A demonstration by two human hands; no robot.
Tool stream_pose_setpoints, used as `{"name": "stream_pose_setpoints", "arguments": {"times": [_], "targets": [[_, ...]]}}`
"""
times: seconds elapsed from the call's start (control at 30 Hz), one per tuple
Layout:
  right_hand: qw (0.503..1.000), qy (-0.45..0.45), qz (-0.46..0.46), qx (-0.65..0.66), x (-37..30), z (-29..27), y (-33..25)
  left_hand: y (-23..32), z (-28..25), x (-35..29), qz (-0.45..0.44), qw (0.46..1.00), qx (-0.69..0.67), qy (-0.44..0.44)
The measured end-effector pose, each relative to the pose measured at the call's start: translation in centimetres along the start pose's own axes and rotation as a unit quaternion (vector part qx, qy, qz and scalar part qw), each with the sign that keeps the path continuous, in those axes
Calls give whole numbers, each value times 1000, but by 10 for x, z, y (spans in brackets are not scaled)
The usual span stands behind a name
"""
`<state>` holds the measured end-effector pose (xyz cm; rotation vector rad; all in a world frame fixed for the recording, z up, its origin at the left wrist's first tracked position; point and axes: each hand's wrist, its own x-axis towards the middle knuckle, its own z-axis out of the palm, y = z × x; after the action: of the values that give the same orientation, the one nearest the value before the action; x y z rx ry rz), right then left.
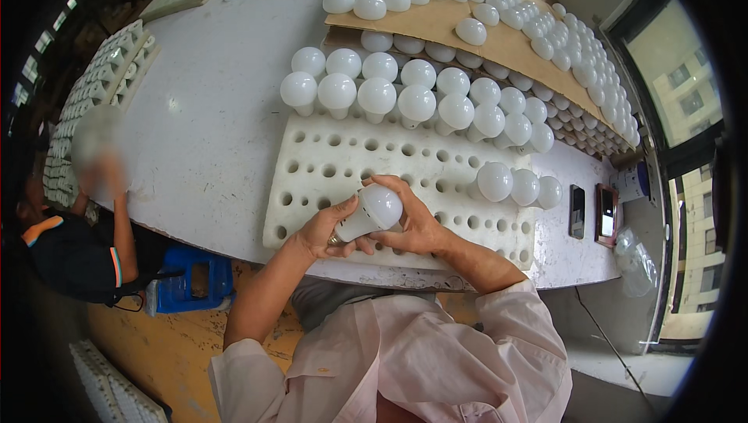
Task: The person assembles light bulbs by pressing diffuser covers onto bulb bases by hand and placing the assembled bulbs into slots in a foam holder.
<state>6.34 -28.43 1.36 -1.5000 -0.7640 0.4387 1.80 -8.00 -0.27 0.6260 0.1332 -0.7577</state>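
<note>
Between my two hands, over the near edge of a foam tray, I hold a white light bulb (pixel 379 206), tilted with its dome up and to the right. My left hand (pixel 326 230) is closed round the base end on the left. Around the dome and its right side curl the fingers of my right hand (pixel 413 224). The white foam tray (pixel 304 146) has rows of round holes. Several assembled bulbs (pixel 417 103) stand upright in its far rows, and three more bulbs (pixel 523 188) stand toward its right side.
White bulb domes (pixel 471 31) cover cardboard sheets (pixel 436 22) stacked at the far right. Two phones (pixel 576 211) lie right of the tray, near a clear plastic bag (pixel 635 263). At the left, a person (pixel 86 244) sits by a rack of white parts (pixel 86 88) and a blue stool (pixel 191 279).
</note>
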Motion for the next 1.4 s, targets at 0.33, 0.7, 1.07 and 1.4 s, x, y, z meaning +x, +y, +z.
{"name": "stream_pose_setpoints", "arguments": {"times": [0.33, 0.7, 1.07, 1.4], "targets": [[985, 35, 45, -163, 5, -2, -20, -3, -13, 6, 31, 999, 38, -17], [933, 64, -84, -345, -10, -30, -44, -9, -16, -3, 112, 979, 171, 19], [767, 47, -11, -640, -22, -95, -77, -7, -27, -13, 155, 960, 216, 81], [782, 104, -85, -609, 45, -136, -120, 10, -40, -67, 271, 891, 314, 187]]}}
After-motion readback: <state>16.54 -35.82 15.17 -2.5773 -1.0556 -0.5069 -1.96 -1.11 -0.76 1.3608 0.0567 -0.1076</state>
